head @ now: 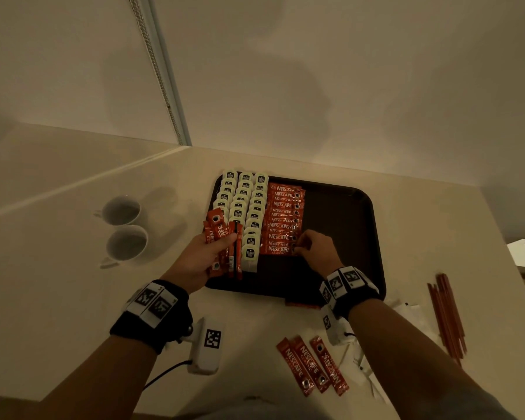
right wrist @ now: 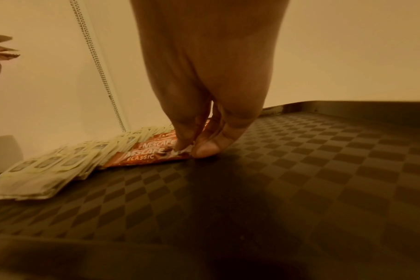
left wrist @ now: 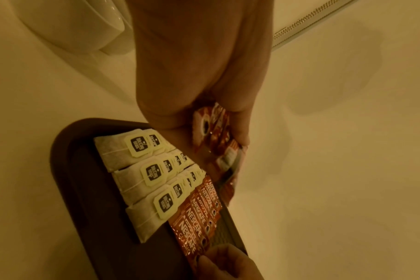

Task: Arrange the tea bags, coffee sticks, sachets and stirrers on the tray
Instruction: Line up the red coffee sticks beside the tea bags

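Head view shows the left hand (head: 205, 256) gripping a bunch of coffee sticks (head: 222, 237), count unclear, over the tray's (head: 346, 207) left edge beside three columns of tea bags (head: 243, 213). Right hand (head: 314, 248) pinches the nearest stick of the row (head: 282, 219); only the right wrist view shows thumb and fingertip (right wrist: 205, 149) closing on it. Three loose sticks (head: 312, 365) and several stirrers (head: 446, 313) lie near the worktop's front right edge, sachets half hidden by the arm.
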Demonstrator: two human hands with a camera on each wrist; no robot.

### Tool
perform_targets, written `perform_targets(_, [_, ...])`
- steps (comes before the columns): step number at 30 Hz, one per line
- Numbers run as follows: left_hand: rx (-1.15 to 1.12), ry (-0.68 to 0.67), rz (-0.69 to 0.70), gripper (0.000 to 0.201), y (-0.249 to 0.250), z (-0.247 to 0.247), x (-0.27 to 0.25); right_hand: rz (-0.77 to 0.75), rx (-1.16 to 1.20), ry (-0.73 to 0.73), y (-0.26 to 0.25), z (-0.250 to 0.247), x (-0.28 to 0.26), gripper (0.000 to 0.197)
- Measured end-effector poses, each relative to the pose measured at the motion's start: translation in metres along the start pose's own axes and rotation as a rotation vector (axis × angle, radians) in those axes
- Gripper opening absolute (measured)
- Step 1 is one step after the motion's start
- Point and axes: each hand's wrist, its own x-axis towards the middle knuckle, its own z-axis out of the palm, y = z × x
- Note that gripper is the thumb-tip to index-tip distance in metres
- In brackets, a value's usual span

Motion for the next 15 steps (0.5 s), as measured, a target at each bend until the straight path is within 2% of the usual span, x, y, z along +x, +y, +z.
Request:
perform_targets(3, [-0.032,-0.02,0.007,0.026,0.002,0.004,0.002,-0.021,0.008,0.021,-0.005,-0.004,-0.001,0.018])
perform_targets(6, [-0.029,-0.012,0.031,0.027,0.007,0.009,0.008,-0.178,0.229,0.025,-0.036,-0.014,-0.012,0.019])
perform_targets(8, [-0.027,0.005,0.059,0.026,0.012,0.016,0.012,-0.288,0.359,-0.129,-0.066,-0.021,-0.025,0.024])
perform_targets(10, [0.0,0.03,0.106,0.025,0.017,0.023,0.017,-0.317,0.438,-0.292,-0.089,-0.023,-0.032,0.033])
perform_targets(11, [0.014,0.048,0.136,0.023,0.018,0.026,0.019,-0.328,0.444,-0.314,-0.095,-0.023,-0.034,0.035])
perform_targets(13, [0.03,0.095,0.193,0.015,0.021,0.03,0.022,-0.381,0.394,-0.217,-0.101,-0.021,-0.033,0.034])
perform_targets(15, [0.026,0.131,0.228,0.017,0.023,0.029,0.022,-0.443,0.364,-0.067,-0.102,-0.02,-0.031,0.025])
